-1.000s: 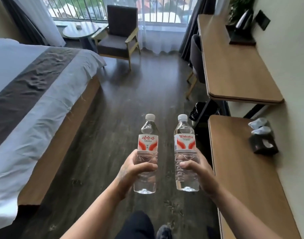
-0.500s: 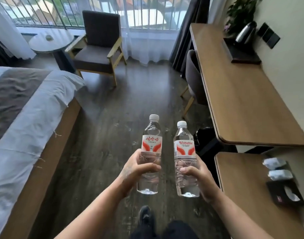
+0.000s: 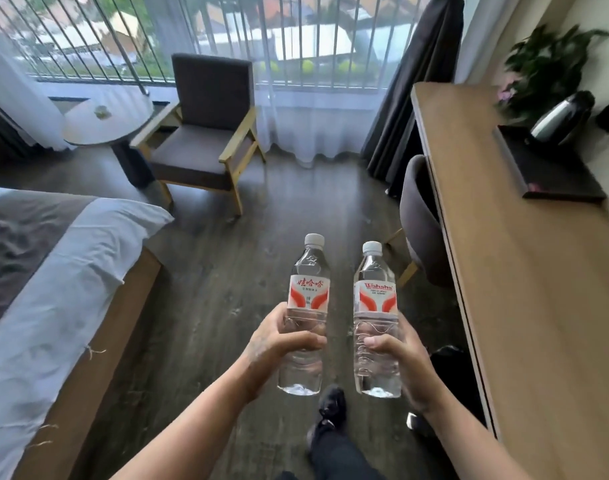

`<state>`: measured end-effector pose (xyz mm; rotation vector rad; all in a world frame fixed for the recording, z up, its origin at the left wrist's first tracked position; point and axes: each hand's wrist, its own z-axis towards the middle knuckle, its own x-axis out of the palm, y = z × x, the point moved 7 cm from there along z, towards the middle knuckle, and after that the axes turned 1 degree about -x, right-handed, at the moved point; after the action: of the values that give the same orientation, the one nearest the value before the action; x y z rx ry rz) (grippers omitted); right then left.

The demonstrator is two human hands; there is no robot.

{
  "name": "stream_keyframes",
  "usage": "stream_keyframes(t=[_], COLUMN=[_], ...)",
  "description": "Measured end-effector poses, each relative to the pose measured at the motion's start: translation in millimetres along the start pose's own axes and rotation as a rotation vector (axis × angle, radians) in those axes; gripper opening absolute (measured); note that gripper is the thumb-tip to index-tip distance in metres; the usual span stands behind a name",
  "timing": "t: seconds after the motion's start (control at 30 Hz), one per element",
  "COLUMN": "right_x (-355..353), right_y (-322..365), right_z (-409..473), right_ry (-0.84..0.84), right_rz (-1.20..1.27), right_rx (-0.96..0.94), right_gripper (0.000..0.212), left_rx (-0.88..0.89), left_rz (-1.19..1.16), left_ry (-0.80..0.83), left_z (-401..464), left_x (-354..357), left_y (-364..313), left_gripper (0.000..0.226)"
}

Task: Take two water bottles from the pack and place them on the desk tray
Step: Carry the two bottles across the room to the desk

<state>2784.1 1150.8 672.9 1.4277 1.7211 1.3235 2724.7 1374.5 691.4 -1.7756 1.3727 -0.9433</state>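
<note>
I hold two clear water bottles with white caps and red-and-white labels, upright, side by side above the floor. My left hand (image 3: pixel 275 344) is wrapped around the lower half of the left bottle (image 3: pixel 308 292). The right bottle (image 3: pixel 375 299) is gripped the same way by my right hand (image 3: pixel 400 355). A dark tray (image 3: pixel 552 174) lies on the far part of the wooden desk (image 3: pixel 524 306) at the right, with a metal kettle (image 3: pixel 559 119) standing on it. The pack is out of sight.
A bed (image 3: pixel 54 278) fills the left side. A grey armchair (image 3: pixel 202 133) and a round side table (image 3: pixel 105 123) stand by the window. A desk chair (image 3: pixel 420 220) is tucked at the desk, a plant (image 3: pixel 545 67) behind the kettle. My foot (image 3: pixel 330 407) is on the dark floor.
I have walked forward along the desk; the tray, kettle and armchair are closer, and the lower shelf with the tissue box has dropped out of view. Both bottles stay held upright.
</note>
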Motion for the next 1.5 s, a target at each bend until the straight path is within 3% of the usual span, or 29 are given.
stream_keyframes(t=[0.47, 0.73, 0.97, 1.23, 1.5], right_x=[-2.4, 5.6, 0.8, -27.0, -56.0], right_y=[136.2, 194.7, 250.9, 307.2, 358.9], right_z=[306.3, 468.4, 585.4, 723.2, 853.9], right_ry=[0.009, -0.081, -0.165, -0.121, -0.025], right_rz=[-0.07, -0.033, 0.042, 0.057, 0.103], right_rx=[0.045, 0.055, 0.059, 0.047, 0.046], right_gripper=[0.084, 0.083, 0.07, 0.084, 0.08], left_rx=[-0.008, -0.027, -0.051, -0.047, -0.055], left_rz=[-0.056, -0.024, 0.037, 0.053, 0.058], left_ry=[-0.07, 0.043, 0.091, 0.088, 0.03], left_z=[274.6, 451.3, 578.7, 704.9, 802.5], left_x=[-35.5, -70.7, -86.4, -75.5, -53.9], left_y=[-176.1, -264.6, -349.9, -414.5, -482.8], left_gripper=[0.08, 0.077, 0.073, 0.071, 0.071])
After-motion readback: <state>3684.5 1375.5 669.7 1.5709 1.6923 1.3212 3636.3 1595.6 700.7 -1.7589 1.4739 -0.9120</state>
